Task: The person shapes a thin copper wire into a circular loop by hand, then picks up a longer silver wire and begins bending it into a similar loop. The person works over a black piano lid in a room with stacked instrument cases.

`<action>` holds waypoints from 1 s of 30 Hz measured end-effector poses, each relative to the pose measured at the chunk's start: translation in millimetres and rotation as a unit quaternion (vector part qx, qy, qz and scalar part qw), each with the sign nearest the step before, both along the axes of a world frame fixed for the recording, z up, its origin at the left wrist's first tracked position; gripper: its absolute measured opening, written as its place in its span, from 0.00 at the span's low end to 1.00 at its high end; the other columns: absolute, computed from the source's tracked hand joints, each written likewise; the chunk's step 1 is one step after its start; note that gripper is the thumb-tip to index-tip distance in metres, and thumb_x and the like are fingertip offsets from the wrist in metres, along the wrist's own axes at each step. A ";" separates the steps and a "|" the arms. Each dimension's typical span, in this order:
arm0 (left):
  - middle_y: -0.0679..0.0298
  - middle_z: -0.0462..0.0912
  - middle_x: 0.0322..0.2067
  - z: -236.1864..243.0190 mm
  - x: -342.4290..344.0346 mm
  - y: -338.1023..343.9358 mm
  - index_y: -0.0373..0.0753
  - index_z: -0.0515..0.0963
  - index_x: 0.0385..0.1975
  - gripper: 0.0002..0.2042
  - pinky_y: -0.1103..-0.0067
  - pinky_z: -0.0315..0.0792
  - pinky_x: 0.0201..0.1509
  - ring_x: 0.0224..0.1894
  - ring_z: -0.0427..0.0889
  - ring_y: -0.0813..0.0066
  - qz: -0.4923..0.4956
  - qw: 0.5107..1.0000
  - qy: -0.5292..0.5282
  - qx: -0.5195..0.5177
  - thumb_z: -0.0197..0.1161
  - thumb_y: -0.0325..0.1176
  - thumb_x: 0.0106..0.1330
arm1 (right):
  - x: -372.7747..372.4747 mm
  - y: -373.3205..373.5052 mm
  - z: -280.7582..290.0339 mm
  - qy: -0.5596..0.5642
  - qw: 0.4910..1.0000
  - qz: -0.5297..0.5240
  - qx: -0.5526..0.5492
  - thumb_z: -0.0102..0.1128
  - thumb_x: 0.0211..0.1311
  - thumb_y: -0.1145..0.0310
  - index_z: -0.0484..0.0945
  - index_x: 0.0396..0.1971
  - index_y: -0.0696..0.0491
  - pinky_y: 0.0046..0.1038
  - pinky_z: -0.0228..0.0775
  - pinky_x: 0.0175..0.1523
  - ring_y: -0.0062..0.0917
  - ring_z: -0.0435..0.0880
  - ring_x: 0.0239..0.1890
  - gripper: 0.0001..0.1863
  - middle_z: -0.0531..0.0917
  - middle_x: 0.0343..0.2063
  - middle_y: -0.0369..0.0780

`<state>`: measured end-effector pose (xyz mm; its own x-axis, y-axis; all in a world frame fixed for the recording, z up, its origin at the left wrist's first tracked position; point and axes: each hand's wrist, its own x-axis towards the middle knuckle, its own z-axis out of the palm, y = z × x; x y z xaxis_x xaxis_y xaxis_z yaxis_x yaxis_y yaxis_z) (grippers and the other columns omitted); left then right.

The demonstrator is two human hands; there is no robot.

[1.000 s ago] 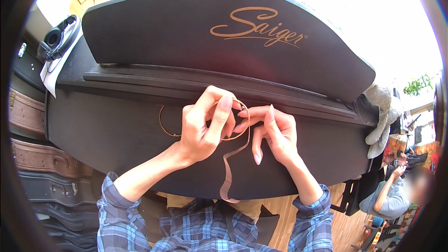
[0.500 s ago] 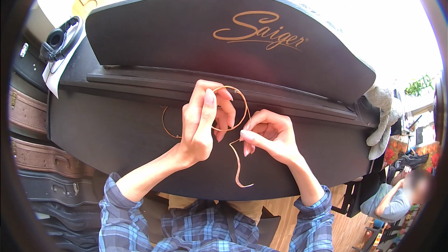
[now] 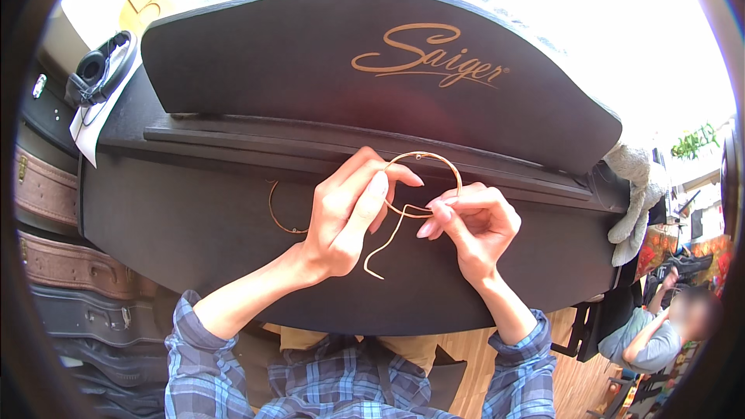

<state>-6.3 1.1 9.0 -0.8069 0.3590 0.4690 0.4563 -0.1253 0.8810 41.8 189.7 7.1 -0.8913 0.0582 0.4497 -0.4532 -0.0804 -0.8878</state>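
Observation:
A coiled copper-coloured guitar string (image 3: 450, 165) is held up between both hands, over the black table top (image 3: 217, 264). My left hand (image 3: 337, 221) pinches the left side of the ring between thumb and fingers. On the ring's lower right, my right hand (image 3: 481, 225) is closed with thumb and fingertips on the string. A loose, kinked tail hangs from the ring between the hands. A small ball end shows near the top of the loop. To the left of my left hand lies a second coiled string (image 3: 273, 209), partly hidden behind that hand.
A tall black board (image 3: 272, 54) with a ledge rises behind the hands. Headphones (image 3: 93, 70) and paper sit at the left corner. Instrument cases (image 3: 77, 264) stand at left. A grey plush item (image 3: 632, 178) hangs at right, with a person (image 3: 648, 334) beyond.
Both hands and the ring have shifted right and slightly down. My right hand has moved from the loose end onto the ring, and the tail now hangs further left between the hands.

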 end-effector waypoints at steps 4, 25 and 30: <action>0.65 0.72 0.26 -1.0 2.6 1.6 0.29 0.79 0.38 0.12 0.84 0.64 0.23 0.20 0.72 0.85 -0.026 0.999 -0.020 0.021 0.47 0.27 0.74 | 1.2 0.9 0.2 0.007 0.998 -0.058 0.033 0.66 0.57 0.85 0.77 0.31 0.63 0.24 0.85 0.30 0.32 0.89 0.30 0.06 0.84 0.32 0.49; 0.59 0.87 0.28 3.3 5.1 4.1 0.32 0.81 0.40 0.12 0.87 0.75 0.25 0.23 0.85 0.81 -0.038 0.999 -0.014 0.012 0.73 0.23 0.58 | -1.2 3.5 5.2 -0.050 0.995 -0.088 0.019 0.68 0.57 0.84 0.68 0.25 0.59 0.27 0.86 0.34 0.31 0.89 0.29 0.14 0.83 0.28 0.46; 0.60 0.87 0.29 7.3 6.1 6.8 0.32 0.80 0.37 0.06 0.85 0.75 0.22 0.23 0.86 0.77 0.020 0.991 -0.121 0.044 0.69 0.23 0.63 | -2.5 5.8 3.3 -0.039 0.997 -0.069 0.003 0.68 0.57 0.84 0.66 0.33 0.59 0.28 0.85 0.39 0.32 0.89 0.33 0.16 0.84 0.30 0.48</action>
